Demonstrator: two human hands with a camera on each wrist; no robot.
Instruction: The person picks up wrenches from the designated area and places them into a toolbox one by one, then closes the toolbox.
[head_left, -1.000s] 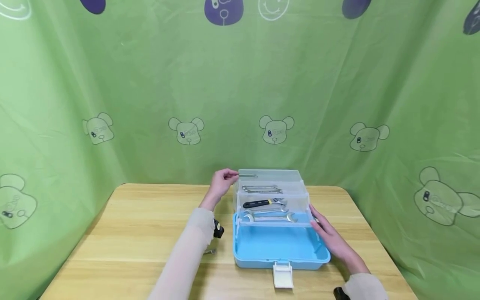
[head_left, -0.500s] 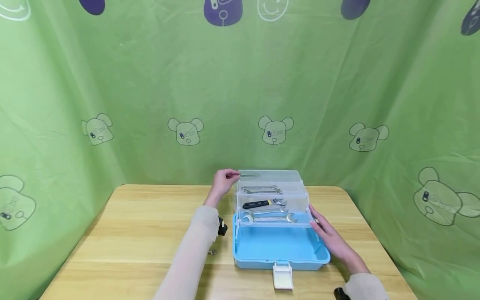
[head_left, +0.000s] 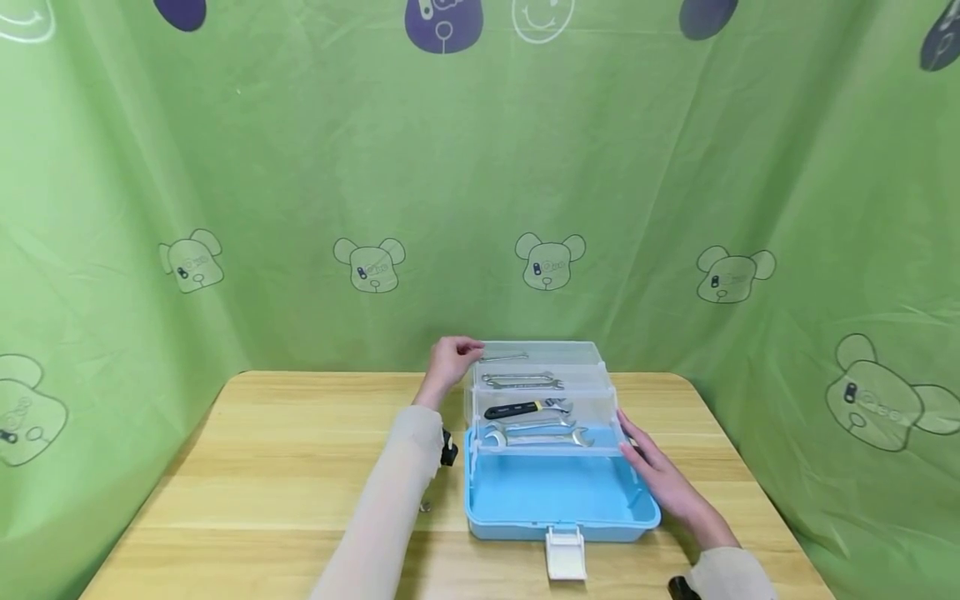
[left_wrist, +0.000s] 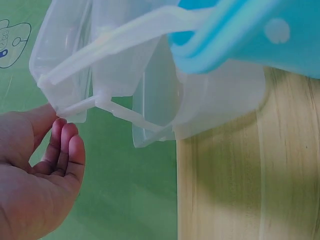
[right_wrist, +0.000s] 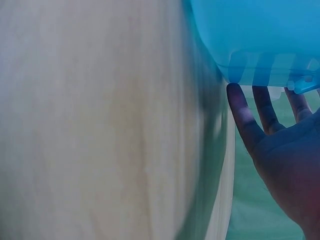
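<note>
A light-blue toolbox (head_left: 562, 531) stands with its clear trays fanned out in tiers. My left hand (head_left: 452, 360) is at the left end of the top tray (head_left: 555, 353), thumb and fingertips right at its corner in the left wrist view. A small wrench (head_left: 504, 357) lies in that tray, one end just beneath the fingers; I cannot tell if they still hold it. Two wrenches (head_left: 523, 384) sit in the middle tray. The lowest tray holds a black-handled adjustable wrench (head_left: 517, 409) and larger open-end wrenches (head_left: 540, 437). My right hand (right_wrist: 290, 155) rests straight fingers against the toolbox's right side.
The toolbox's bottom compartment (head_left: 555, 487) is bare blue plastic, and a white latch (head_left: 566, 557) hangs at its front. A small metal end (head_left: 425, 506) shows on the wooden table (head_left: 300, 467) beside the left sleeve. Green curtain (head_left: 450, 183) surrounds the table.
The small wrench has slid rightward and come down into the top tray, its left end lower now. My left hand has followed slightly to the right. The right hand has stayed put.
</note>
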